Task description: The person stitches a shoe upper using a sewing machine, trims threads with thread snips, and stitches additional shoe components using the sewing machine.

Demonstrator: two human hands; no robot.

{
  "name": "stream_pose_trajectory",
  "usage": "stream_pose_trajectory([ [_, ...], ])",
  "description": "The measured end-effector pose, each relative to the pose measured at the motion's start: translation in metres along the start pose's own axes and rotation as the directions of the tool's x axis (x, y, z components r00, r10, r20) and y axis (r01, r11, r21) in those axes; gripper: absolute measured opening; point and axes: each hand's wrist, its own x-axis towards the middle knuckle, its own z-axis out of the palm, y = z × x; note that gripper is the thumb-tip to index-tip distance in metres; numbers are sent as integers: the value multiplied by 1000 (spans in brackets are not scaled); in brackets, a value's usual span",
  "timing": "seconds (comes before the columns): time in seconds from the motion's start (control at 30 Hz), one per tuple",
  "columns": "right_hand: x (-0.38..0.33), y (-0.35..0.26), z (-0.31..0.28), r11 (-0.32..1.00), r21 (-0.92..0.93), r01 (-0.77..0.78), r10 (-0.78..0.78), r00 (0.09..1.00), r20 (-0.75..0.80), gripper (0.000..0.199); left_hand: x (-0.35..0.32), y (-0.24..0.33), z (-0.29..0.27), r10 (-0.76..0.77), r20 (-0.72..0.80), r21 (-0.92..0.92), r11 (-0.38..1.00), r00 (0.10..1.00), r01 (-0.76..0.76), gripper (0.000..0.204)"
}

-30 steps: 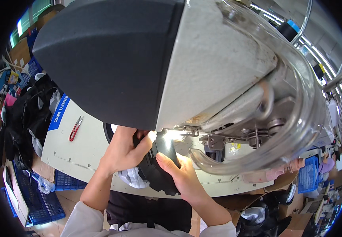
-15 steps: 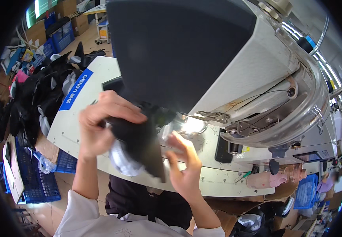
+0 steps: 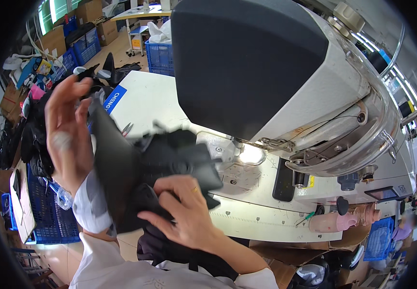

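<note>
black fabric, a stiff shaped piece of dark material (image 3: 155,173), fills the middle of the head view, lifted clear of the white sewing table (image 3: 266,212) and held between both hands at about 8 o'clock from the machine's lamp (image 3: 251,155).

the left hand (image 3: 68,135) sits at 9 o'clock in the picture, palm turned toward the camera and fingers spread, backing the tall flat flap of the piece; it seems to prop that flap upright so the panel stays unfolded, more a support than a pinch. the right hand (image 3: 184,212) sits at 6 o'clock, its fingers curled and pressed onto the lower edge of the bundle, thumb underneath, so the weight hangs from this grip; a ring shows on one finger.

the big grey sewing machine head (image 3: 266,72) looms from 12 to 3 o'clock, its needle area lit by the lamp just right of the piece, which is held near the needle plate but apart from it.

at 10 o'clock a heap of more dark pieces (image 3: 30,139) lies off the table's left end, above blue crates (image 3: 49,216). a pink bottle (image 3: 334,222) lies on the table's front edge at 4 o'clock.
</note>
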Motion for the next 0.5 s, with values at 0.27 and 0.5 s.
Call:
stream_pose_trajectory([
  [0.27,-22,4,-47,807,418,-417,506,853,-126,17,-77,-2,-35,-78,927,-127,855,368,503,56],
  [0.5,-21,9,-76,921,72,-383,384,923,5,12,-45,5,-26,-382,903,68,577,195,814,70],
])
